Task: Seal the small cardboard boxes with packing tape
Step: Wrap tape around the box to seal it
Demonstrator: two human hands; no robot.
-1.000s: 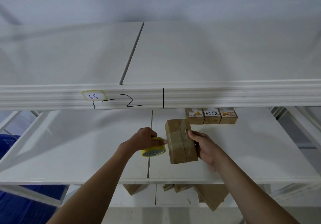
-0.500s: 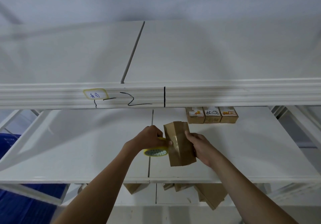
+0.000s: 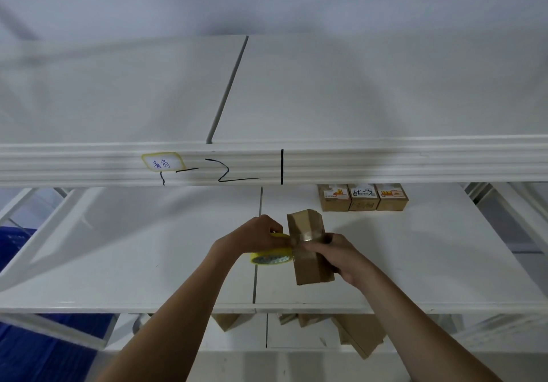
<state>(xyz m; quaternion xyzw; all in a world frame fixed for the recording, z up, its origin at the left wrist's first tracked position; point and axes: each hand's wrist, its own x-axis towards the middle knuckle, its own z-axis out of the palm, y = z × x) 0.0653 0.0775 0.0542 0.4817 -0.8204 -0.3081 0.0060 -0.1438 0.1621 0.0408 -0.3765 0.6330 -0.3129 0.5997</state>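
A small brown cardboard box [image 3: 307, 224] is held over the middle white shelf [image 3: 118, 263], long side running away from me. My right hand [image 3: 338, 255] grips it around its middle from the right. My left hand [image 3: 256, 237] holds a yellow-cored roll of clear packing tape [image 3: 271, 255] against the box's left side. A shiny clear strip of tape runs from the roll across the box under my right fingers. Three small sealed boxes [image 3: 363, 197] with labels stand in a row at the back of the same shelf.
The upper shelf's thick front rail [image 3: 385, 162], marked with black pen lines and a yellow-edged label [image 3: 161, 162], overhangs the work area. Several more cardboard boxes [image 3: 355, 334] lie on the lower shelf. A blue crate [image 3: 17, 245] sits at the far left.
The box has been turned about its long axis, showing an edge upward. My right hand slid from the box's right side onto its middle, over the tape. The roll stays against the left side.
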